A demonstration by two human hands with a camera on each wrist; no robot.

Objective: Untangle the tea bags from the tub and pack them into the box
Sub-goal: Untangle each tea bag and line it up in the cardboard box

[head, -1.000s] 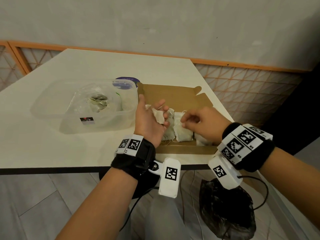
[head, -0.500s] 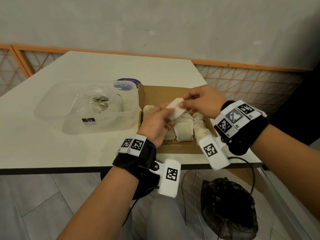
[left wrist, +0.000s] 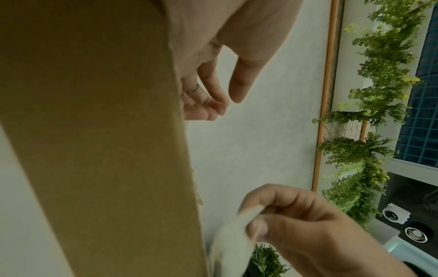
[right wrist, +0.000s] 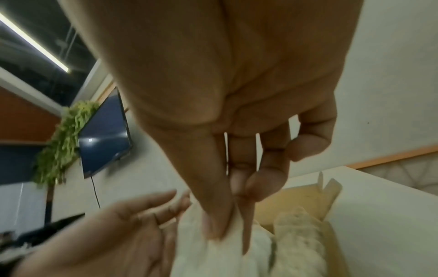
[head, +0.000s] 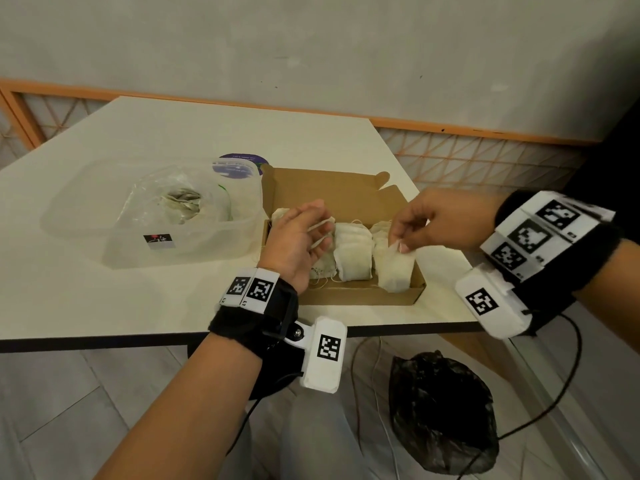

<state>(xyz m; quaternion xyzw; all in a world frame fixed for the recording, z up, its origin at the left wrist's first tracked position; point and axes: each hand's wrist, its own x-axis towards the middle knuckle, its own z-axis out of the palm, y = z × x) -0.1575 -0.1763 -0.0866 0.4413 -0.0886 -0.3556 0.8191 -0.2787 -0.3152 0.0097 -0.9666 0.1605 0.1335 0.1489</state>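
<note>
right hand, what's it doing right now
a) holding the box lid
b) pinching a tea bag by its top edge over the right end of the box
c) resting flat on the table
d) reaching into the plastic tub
b: the right hand pinches a tea bag by its top edge, hanging at the right end of the box.

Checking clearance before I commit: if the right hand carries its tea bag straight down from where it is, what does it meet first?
Most likely the packed tea bags in the right row of the box; the right hand pinches its tea bag just above them, though depth is unclear.
</note>
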